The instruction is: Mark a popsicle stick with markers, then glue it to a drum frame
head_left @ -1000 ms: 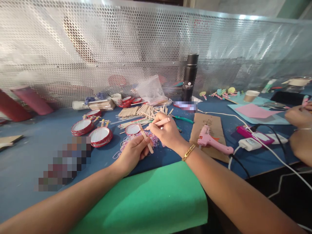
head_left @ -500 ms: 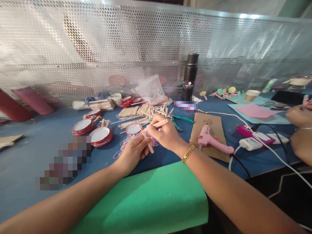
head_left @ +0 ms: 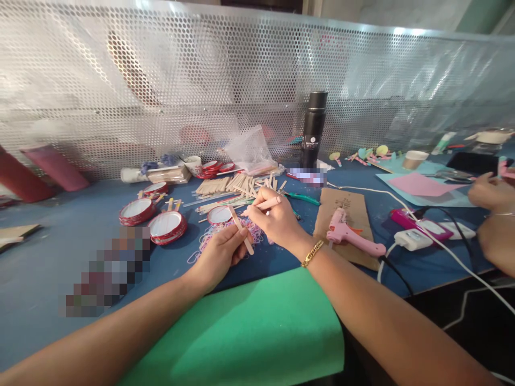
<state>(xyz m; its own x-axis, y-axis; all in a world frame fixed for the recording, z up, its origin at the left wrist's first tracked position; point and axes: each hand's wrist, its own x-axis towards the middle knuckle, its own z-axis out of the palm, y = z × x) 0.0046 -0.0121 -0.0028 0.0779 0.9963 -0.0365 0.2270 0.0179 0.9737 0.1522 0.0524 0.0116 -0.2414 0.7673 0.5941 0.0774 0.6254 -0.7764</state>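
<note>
Between its thumb and fingers, my left hand (head_left: 221,251) holds a flat wooden stick (head_left: 241,230), tilted over a tangle of pink and purple loops (head_left: 207,238). My right hand (head_left: 277,217), just to the right, pinches a pale pink pen-like tool (head_left: 269,203) whose tip points toward the stick. A small gap shows between tip and stick. Behind my hands lie a red-rimmed white disc (head_left: 220,214) and a pile of wooden sticks (head_left: 213,185). Green-handled pliers (head_left: 303,198) rest behind my right hand.
Stacked red-rimmed drums (head_left: 167,227) stand on the left. A pink glue gun (head_left: 346,234) lies on cardboard (head_left: 326,212) at right, near cables and a power strip (head_left: 432,228). A black bottle (head_left: 314,131) stands behind. Another person's hand (head_left: 488,190) is far right.
My right hand has shifted slightly right, drawing the pink tool's tip away from the stick in my left hand. The left hand has barely moved.
</note>
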